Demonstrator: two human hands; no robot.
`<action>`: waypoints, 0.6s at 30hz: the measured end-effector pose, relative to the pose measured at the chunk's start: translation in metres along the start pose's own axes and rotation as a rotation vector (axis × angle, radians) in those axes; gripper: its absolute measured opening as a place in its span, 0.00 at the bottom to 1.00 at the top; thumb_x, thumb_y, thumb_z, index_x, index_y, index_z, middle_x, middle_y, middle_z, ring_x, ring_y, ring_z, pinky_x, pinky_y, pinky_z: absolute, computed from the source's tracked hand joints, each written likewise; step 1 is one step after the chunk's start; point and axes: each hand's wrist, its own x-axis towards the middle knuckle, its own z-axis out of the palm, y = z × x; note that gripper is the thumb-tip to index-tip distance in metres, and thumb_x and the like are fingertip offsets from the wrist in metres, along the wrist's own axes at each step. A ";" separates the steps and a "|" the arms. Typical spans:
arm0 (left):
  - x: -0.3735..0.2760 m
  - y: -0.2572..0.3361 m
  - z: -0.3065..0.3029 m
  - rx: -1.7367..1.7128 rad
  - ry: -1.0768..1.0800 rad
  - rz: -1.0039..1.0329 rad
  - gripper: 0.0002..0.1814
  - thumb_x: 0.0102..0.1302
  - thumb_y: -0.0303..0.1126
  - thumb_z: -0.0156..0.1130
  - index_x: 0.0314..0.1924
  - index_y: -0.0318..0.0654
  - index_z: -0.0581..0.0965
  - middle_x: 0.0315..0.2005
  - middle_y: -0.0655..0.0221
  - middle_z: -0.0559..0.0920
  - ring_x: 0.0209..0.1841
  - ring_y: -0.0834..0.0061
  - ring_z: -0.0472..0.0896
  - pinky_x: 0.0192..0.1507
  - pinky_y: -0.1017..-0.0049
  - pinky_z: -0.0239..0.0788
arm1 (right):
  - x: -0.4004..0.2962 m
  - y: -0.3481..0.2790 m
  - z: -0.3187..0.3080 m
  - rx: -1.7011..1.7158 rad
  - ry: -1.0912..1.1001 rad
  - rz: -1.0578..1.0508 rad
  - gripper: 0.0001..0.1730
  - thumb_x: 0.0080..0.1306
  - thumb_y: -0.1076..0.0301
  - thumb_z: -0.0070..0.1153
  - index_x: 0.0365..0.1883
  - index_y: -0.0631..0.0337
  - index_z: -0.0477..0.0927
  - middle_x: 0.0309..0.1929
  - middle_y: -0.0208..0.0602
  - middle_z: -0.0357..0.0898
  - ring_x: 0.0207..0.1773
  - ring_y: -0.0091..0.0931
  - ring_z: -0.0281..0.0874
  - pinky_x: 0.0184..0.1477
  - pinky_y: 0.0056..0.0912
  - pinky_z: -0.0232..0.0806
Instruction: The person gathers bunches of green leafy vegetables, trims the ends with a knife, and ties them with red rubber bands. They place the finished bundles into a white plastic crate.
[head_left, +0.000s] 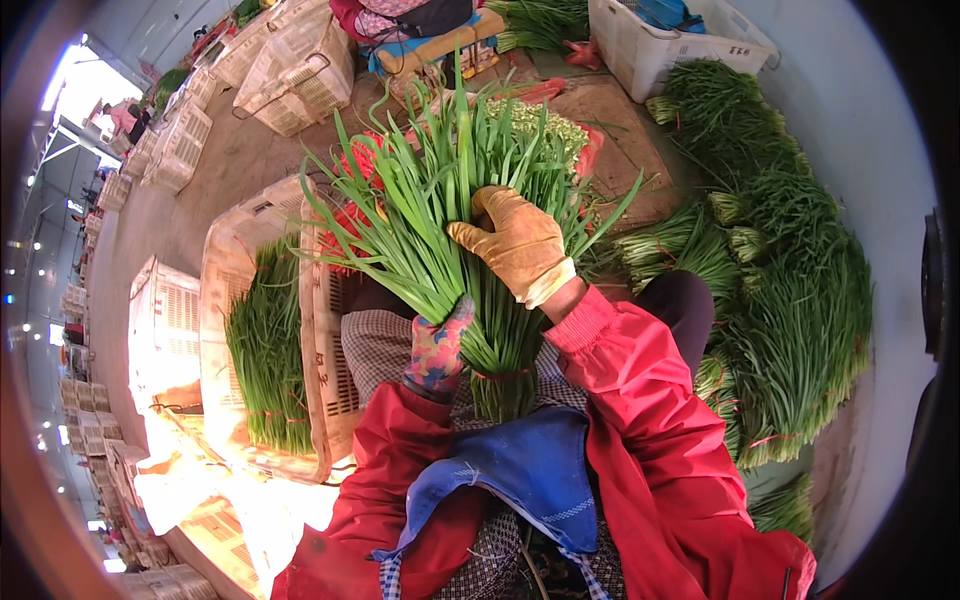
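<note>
A large bunch of garlic chives (431, 202) stands before my lap, its long flat leaves fanned out at the top. My left hand (439, 349), in a patterned glove, grips the left part of the leaves with the thumb laid over them. Lower down, a red band (502, 374) circles the stalks just above the blue apron (517, 465). My right hand (517, 244), in an orange-yellow rubber glove, lies against the upper leaves with thumb and forefinger apart. Its other fingers are hidden, so I cannot tell whether they hold leaves.
Banded chive bundles (795, 300) are heaped on my right, along the pale wall (885, 225). To my left, a plastic crate (322, 390) holds more chives. Beyond the bunch lie pale-green buds or cut stems (536, 124) and red bags (364, 161). A white tub (637, 52) stands at the back.
</note>
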 end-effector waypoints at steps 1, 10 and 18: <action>0.000 -0.001 -0.002 -0.037 0.011 -0.018 0.12 0.70 0.19 0.53 0.51 0.34 0.76 0.44 0.69 0.80 0.43 0.76 0.81 0.47 0.72 0.77 | 0.002 0.000 0.000 -0.008 -0.023 0.029 0.21 0.61 0.53 0.62 0.37 0.64 0.77 0.36 0.47 0.78 0.41 0.44 0.77 0.44 0.42 0.68; -0.002 0.010 0.008 0.018 -0.016 -0.048 0.13 0.70 0.20 0.53 0.53 0.35 0.76 0.46 0.68 0.81 0.45 0.74 0.81 0.49 0.70 0.77 | 0.001 0.025 0.006 0.961 -0.175 0.131 0.05 0.64 0.69 0.63 0.32 0.60 0.82 0.24 0.19 0.73 0.25 0.12 0.64 0.28 0.16 0.57; -0.001 0.004 0.003 -0.016 0.001 -0.020 0.13 0.69 0.19 0.53 0.53 0.35 0.76 0.46 0.67 0.80 0.46 0.73 0.81 0.51 0.70 0.77 | -0.002 0.009 -0.007 0.963 -0.156 0.234 0.07 0.66 0.68 0.62 0.34 0.63 0.83 0.26 0.22 0.76 0.24 0.13 0.63 0.28 0.15 0.58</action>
